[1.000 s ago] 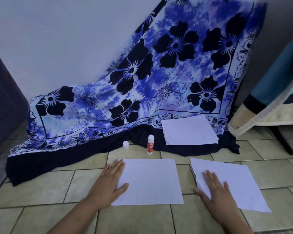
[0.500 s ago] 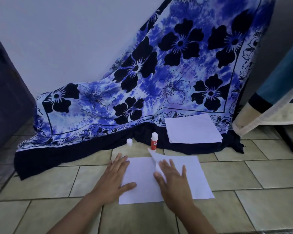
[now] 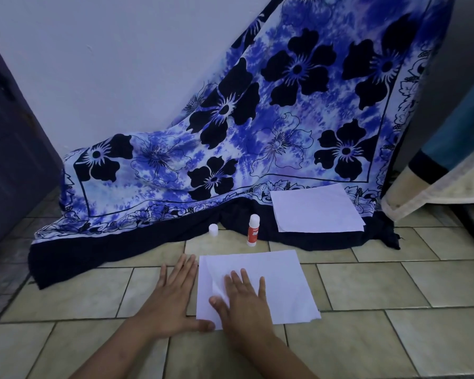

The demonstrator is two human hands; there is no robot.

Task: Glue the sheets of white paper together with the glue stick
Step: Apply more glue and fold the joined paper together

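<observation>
Two white paper sheets [image 3: 274, 280] lie stacked on the beige tiled floor [image 3: 394, 291], the upper one slightly askew with a crease near its left edge. The right hand [image 3: 244, 302] lies flat and spread on them, grasping nothing. The left hand [image 3: 173, 299], also flat and released, rests on the floor touching their left edge. Just beyond stand an uncapped red-and-white glue stick [image 3: 253, 230] and its small white cap [image 3: 213, 230]. More white sheets [image 3: 316, 212] rest on the blue floral cloth [image 3: 230, 149].

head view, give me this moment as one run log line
step: pressing sheets | left hand: flat, at stack's left edge | right hand: flat on stacked paper | glue stick: upright, uncapped, cap beside | spare sheets: on cloth
</observation>
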